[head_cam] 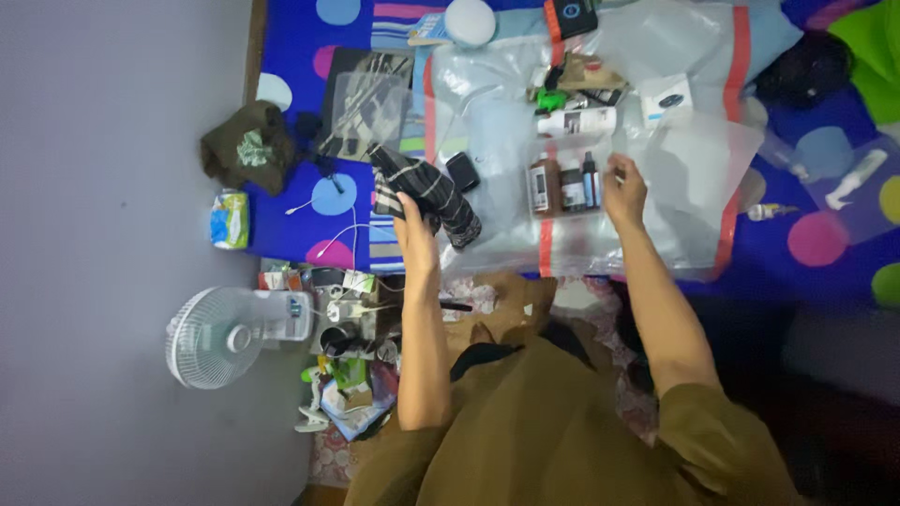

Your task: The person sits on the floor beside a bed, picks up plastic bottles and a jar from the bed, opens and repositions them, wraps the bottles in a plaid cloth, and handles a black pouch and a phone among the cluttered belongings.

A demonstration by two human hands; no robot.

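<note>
We see the left hand [413, 220] with fingers curled tight around a dark plaid cloth [427, 195], just left of the clear plastic bag [694, 178] spread on the blue dotted sheet [291, 215]. The right hand [625, 194] rests on that bag, fingers pinched narrow on its film, just right of three small bottles [564, 184] lying inside it. A white bottle [579, 121] lies above those, still on the bag. Well left of the bag, a white fan [220, 334] sits on the grey floor [103, 234].
</note>
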